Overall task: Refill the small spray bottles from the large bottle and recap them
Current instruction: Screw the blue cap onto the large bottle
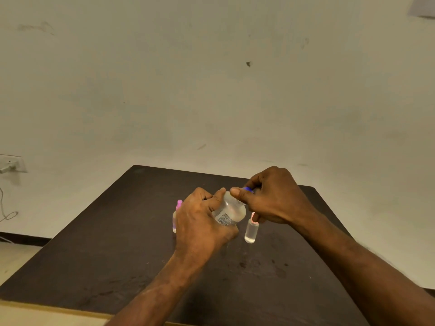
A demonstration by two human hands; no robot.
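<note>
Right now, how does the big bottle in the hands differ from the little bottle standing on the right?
The large bottle is held tilted off the table by the left hand; the small bottle stands upright, untouched. The large bottle is wider with a printed label and blue cap; the small bottle is slim and unlabelled. Both are clear.

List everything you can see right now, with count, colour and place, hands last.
large bottle: 1, clear with label, tilted above the table centre, held
blue cap: 1, blue, on the large bottle's top
spray bottle: 1, clear, pinkish top, upright right of the large bottle
pink-capped bottle: 1, clear, partly hidden behind the left hand
table: 1, dark brown, against the wall
socket: 1, white, on the wall at left
left hand: grips the large bottle
right hand: grips the blue cap
</note>
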